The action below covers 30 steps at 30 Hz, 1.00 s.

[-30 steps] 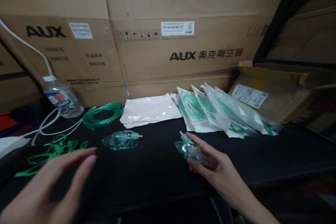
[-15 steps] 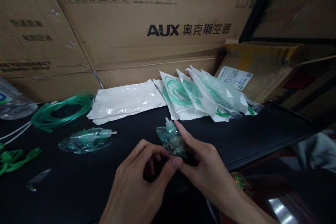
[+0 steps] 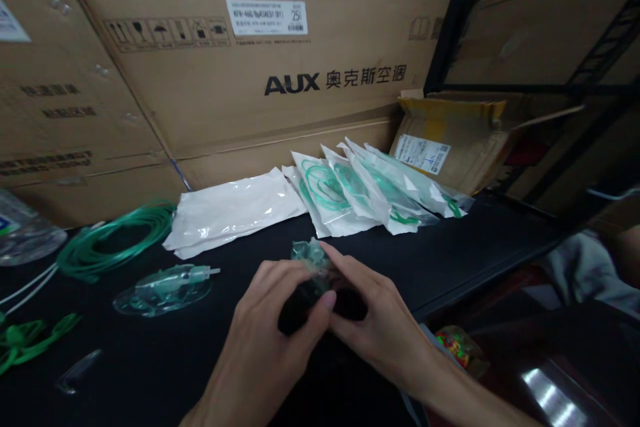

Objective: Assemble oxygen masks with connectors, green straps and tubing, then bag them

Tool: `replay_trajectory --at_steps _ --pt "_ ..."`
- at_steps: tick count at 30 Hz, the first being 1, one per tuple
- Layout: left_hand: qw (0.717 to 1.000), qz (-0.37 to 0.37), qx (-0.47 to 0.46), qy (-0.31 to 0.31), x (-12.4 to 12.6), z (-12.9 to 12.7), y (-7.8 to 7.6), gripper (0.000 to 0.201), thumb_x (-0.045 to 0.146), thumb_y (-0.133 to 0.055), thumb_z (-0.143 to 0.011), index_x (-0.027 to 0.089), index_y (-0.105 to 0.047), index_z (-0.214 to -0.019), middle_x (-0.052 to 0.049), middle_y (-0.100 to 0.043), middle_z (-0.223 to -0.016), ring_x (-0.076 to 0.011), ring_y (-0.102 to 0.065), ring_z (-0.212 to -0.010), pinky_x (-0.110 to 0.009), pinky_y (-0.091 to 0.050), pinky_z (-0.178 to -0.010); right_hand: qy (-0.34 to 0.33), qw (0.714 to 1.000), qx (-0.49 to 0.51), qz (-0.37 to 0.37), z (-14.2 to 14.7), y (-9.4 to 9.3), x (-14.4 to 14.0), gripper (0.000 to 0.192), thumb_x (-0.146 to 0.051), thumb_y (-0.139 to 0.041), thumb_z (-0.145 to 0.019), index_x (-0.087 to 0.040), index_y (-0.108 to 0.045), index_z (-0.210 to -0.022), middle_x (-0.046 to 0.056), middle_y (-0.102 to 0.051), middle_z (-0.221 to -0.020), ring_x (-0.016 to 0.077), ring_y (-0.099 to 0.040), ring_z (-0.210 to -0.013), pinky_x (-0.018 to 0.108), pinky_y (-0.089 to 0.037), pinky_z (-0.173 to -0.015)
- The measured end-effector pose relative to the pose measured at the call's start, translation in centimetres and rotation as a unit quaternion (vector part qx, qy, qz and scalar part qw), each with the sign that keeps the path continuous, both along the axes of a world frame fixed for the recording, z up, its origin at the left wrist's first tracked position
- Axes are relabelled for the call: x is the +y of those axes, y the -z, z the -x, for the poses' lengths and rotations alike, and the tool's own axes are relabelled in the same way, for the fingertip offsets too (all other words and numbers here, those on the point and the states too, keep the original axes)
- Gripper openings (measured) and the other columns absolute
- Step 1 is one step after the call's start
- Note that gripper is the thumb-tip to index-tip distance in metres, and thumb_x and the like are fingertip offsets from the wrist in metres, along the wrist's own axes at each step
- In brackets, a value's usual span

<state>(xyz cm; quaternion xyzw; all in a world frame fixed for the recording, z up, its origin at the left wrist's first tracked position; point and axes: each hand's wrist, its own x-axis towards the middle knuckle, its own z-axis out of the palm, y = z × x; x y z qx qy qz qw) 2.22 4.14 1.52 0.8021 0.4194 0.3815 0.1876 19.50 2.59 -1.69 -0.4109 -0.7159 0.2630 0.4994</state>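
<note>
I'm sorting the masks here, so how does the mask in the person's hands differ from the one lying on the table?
The held mask is gripped between the left hand and right hand, raised and mostly hidden by fingers. The lying mask rests flat on the black table, untouched and fully visible, its connector pointing right. The held mask looks crumpled; the lying mask looks spread out. Both are clear greenish plastic.

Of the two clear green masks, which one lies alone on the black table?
The mask left of the hands lies flat and untouched. The other mask is held between the left hand and right hand.
</note>
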Motion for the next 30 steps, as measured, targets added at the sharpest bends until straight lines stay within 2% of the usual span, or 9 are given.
replay_trajectory --at_steps 3,7,8,10,14,18,22,25,30 --pt "0.994 0.096 -0.053 0.002 0.3 1.3 -0.5 0.021 0.037 -0.056 -0.095 0.026 -0.072 -0.100 -0.003 -0.072 -0.099 -0.0214 -0.065 -0.092 -0.030 -0.051 -0.083 0.003 1.000 -0.003 0.013 -0.1 -0.5 -0.2 0.065 -0.022 -0.072 -0.087 -0.028 -0.048 -0.148 0.007 -0.063 -0.122 0.0189 -0.066 -0.102 0.032 -0.059 -0.088" --pt "0.976 0.197 -0.097 0.001 0.6 2.3 -0.8 0.034 0.047 -0.052 -0.095 0.022 -0.071 -0.083 -0.002 -0.069 -0.077 -0.0192 -0.062 -0.072 -0.026 -0.050 -0.066 0.035 0.999 -0.017 0.017 -0.1 -1.0 -0.4 0.056 -0.026 -0.073 -0.087 -0.031 -0.057 -0.140 0.008 -0.048 -0.147 0.0257 -0.051 -0.134 0.041 -0.047 -0.111" --pt "0.973 0.209 -0.100 0.006 0.7 2.3 -0.8 0.037 0.048 -0.051 -0.095 0.021 -0.070 -0.078 -0.002 -0.067 -0.073 -0.0186 -0.060 -0.069 -0.025 -0.048 -0.063 0.030 0.999 -0.017 0.015 -0.1 -1.0 -0.3 0.052 -0.026 -0.073 -0.088 -0.031 -0.059 -0.138 0.008 -0.047 -0.149 0.0266 -0.049 -0.136 0.042 -0.043 -0.114" --pt "0.968 0.226 -0.103 0.022 0.7 2.3 -0.8 0.040 0.049 -0.050 -0.095 0.020 -0.068 -0.073 -0.002 -0.065 -0.070 -0.0178 -0.058 -0.067 -0.025 -0.047 -0.062 0.007 1.000 -0.003 0.000 -0.1 -0.9 -0.2 0.044 -0.024 -0.070 -0.091 -0.028 -0.063 -0.134 0.009 -0.054 -0.145 0.0255 -0.055 -0.132 0.040 -0.046 -0.112" --pt "0.964 0.238 -0.111 0.034 0.7 2.1 -0.9 0.046 0.055 -0.050 -0.094 0.019 -0.068 -0.072 -0.003 -0.064 -0.069 -0.0177 -0.056 -0.065 -0.026 -0.046 -0.062 -0.029 0.998 0.046 -0.043 0.0 -0.9 0.0 0.032 -0.022 -0.067 -0.093 -0.025 -0.069 -0.125 0.008 -0.071 -0.125 0.0222 -0.067 -0.116 0.033 -0.055 -0.101" --pt "0.961 0.251 -0.114 0.023 0.8 2.4 -0.8 0.046 0.059 -0.055 -0.091 0.018 -0.070 -0.075 -0.003 -0.063 -0.068 -0.0165 -0.054 -0.063 -0.025 -0.045 -0.060 -0.034 0.996 0.065 -0.042 -0.1 -1.2 -0.1 0.029 -0.023 -0.069 -0.092 -0.024 -0.070 -0.122 0.007 -0.073 -0.122 0.0218 -0.069 -0.113 0.032 -0.055 -0.101" --pt "0.949 0.261 -0.173 -0.029 0.9 2.4 -0.3 0.042 0.060 -0.064 -0.086 0.019 -0.069 -0.092 -0.001 -0.061 -0.067 -0.0151 -0.054 -0.060 -0.022 -0.044 -0.052 -0.037 0.997 0.063 -0.022 -0.2 -1.2 -0.3 0.030 -0.023 -0.072 -0.090 -0.023 -0.070 -0.120 0.006 -0.073 -0.123 0.0208 -0.067 -0.114 0.032 -0.051 -0.104" --pt "0.950 0.220 -0.214 -0.053 0.7 2.1 -0.3 0.040 0.055 -0.067 -0.085 0.023 -0.068 -0.109 0.000 -0.063 -0.077 -0.0150 -0.058 -0.064 -0.020 -0.044 -0.048 -0.052 0.997 0.057 -0.008 -0.3 -1.2 -0.3 0.029 -0.023 -0.070 -0.092 -0.023 -0.069 -0.121 0.006 -0.073 -0.121 0.0196 -0.067 -0.114 0.030 -0.050 -0.104" --pt "0.978 0.155 -0.139 0.032 0.0 1.5 -0.7 0.025 0.042 -0.072 -0.084 0.027 -0.075 -0.104 -0.005 -0.066 -0.095 -0.0192 -0.065 -0.084 -0.022 -0.055 -0.061 -0.084 0.995 0.056 0.016 -0.5 -1.5 -0.2 0.025 -0.027 -0.063 -0.097 -0.024 -0.069 -0.122 0.005 -0.073 -0.119 0.0191 -0.068 -0.110 0.030 -0.051 -0.100"
